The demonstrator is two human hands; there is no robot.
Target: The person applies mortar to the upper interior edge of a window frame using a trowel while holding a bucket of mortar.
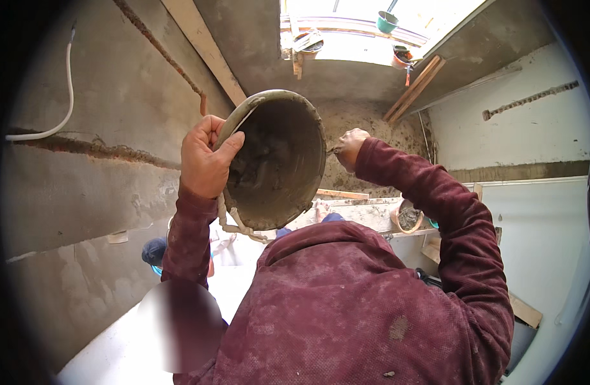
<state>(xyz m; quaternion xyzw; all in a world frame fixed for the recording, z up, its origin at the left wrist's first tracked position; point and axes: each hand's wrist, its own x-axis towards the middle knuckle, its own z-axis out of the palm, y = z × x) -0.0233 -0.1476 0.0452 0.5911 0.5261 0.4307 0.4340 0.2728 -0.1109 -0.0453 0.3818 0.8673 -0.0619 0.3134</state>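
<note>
My left hand (208, 157) grips the rim of a bucket (279, 199), thumb over the edge. The bucket is tilted so its mouth faces me, and wet grey mortar (263, 154) coats its inside. A pale, rope-like handle (238, 226) hangs below its rim. Just beyond the bucket's right side, my right hand (350, 149) is closed, its arm bent inward. A small dark end shows at its fingers, but what it holds is mostly hidden behind the bucket.
A mortar-filled bucket (408, 218) stands on a plank (359, 210) below. Farther off, a green bucket (387, 22) and other pails rest by the window. Boards (415, 90) lean on the far wall. At lower left, another person's dark cap (154, 251) shows. A white cable (69, 96) sticks out from the left wall.
</note>
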